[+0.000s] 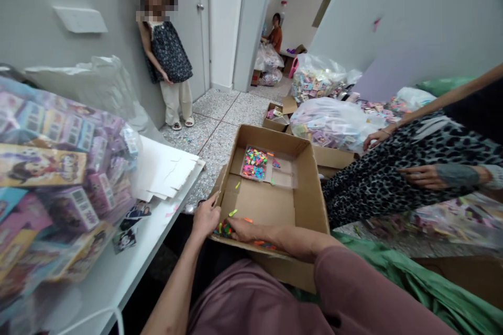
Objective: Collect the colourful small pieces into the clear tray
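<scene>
A wide, shallow cardboard box lies open in front of me. My left hand rests at its left edge with the fingers spread, holding nothing visible. My right hand reaches in at the near side, its fingers against a small heap of bright plastic pieces. My forearm hides part of the box's near edge. A clear plastic tray of pink, blue, yellow and green pieces sits towards the far side of the box. Several loose orange and yellow-green bits lie on the cardboard.
A co-worker in a leopard-print garment sits at right, close to the box. At left, a white table holds a bagged stack of toy boxes and white card sheets. Full plastic bags and a carton stand beyond. Two other people are farther off.
</scene>
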A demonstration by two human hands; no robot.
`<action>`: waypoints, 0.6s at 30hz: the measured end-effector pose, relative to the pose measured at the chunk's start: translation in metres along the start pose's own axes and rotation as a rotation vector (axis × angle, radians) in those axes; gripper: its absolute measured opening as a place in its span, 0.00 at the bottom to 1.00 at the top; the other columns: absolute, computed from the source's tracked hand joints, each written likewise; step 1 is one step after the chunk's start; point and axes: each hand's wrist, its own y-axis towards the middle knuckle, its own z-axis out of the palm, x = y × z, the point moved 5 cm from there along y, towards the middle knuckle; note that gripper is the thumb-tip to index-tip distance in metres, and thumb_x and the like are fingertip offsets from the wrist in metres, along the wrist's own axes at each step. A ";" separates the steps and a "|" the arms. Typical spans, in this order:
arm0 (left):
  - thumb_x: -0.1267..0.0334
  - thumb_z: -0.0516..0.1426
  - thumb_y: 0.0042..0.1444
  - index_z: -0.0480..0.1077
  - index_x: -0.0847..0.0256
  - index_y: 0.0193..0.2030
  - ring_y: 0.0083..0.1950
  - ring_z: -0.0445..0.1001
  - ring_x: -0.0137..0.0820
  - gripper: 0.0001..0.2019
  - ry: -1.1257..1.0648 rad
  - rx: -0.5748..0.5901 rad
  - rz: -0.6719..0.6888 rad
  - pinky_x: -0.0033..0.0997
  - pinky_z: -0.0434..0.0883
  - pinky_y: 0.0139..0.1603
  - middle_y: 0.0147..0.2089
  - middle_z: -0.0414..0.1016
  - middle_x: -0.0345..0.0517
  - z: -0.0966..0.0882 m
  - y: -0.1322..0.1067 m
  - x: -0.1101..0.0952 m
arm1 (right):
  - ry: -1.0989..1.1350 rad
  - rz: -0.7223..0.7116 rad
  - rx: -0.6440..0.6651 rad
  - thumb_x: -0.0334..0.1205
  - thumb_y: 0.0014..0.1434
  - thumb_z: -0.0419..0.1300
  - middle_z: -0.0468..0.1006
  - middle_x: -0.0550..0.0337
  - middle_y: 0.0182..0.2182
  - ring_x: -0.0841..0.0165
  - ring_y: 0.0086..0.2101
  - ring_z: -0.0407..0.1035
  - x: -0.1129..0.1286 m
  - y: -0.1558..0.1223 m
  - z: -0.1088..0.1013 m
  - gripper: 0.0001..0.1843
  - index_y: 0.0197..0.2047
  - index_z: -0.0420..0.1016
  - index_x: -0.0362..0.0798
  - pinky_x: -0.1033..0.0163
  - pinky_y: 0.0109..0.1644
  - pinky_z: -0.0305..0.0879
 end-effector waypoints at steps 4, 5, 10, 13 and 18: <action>0.69 0.56 0.58 0.73 0.60 0.73 0.50 0.83 0.39 0.34 -0.050 -0.006 -0.012 0.32 0.76 0.55 0.56 0.86 0.52 0.000 -0.012 -0.002 | -0.076 -0.081 0.007 0.37 0.65 0.63 0.77 0.39 0.59 0.50 0.57 0.73 0.001 -0.017 -0.003 0.25 0.64 0.70 0.45 0.47 0.65 0.69; 0.70 0.56 0.58 0.73 0.59 0.73 0.53 0.83 0.40 0.34 -0.049 -0.001 -0.013 0.33 0.76 0.58 0.58 0.85 0.52 0.001 -0.013 -0.002 | -0.099 -0.111 -0.003 0.41 0.66 0.64 0.73 0.35 0.64 0.47 0.62 0.70 -0.003 -0.021 -0.004 0.29 0.68 0.68 0.43 0.44 0.69 0.66; 0.70 0.57 0.58 0.73 0.56 0.73 0.68 0.79 0.43 0.34 -0.039 -0.004 -0.025 0.38 0.71 0.72 0.69 0.77 0.50 0.000 -0.013 0.000 | -0.247 -0.274 0.019 0.42 0.69 0.61 0.60 0.39 0.76 0.46 0.72 0.61 -0.016 -0.017 0.003 0.37 0.79 0.61 0.52 0.43 0.74 0.63; 0.69 0.57 0.59 0.72 0.55 0.74 0.65 0.81 0.43 0.34 -0.028 -0.008 -0.053 0.39 0.72 0.72 0.67 0.79 0.50 -0.001 -0.016 0.001 | -0.300 -0.306 0.148 0.31 0.62 0.59 0.65 0.44 0.74 0.46 0.67 0.69 -0.006 -0.005 0.017 0.38 0.75 0.70 0.59 0.44 0.69 0.70; 0.69 0.56 0.57 0.72 0.56 0.74 0.57 0.84 0.39 0.36 -0.052 0.005 -0.019 0.36 0.74 0.69 0.66 0.81 0.49 0.000 -0.020 0.005 | -0.161 -0.353 0.165 0.28 0.60 0.57 0.79 0.53 0.65 0.54 0.61 0.76 0.018 0.006 0.023 0.32 0.62 0.82 0.61 0.51 0.66 0.73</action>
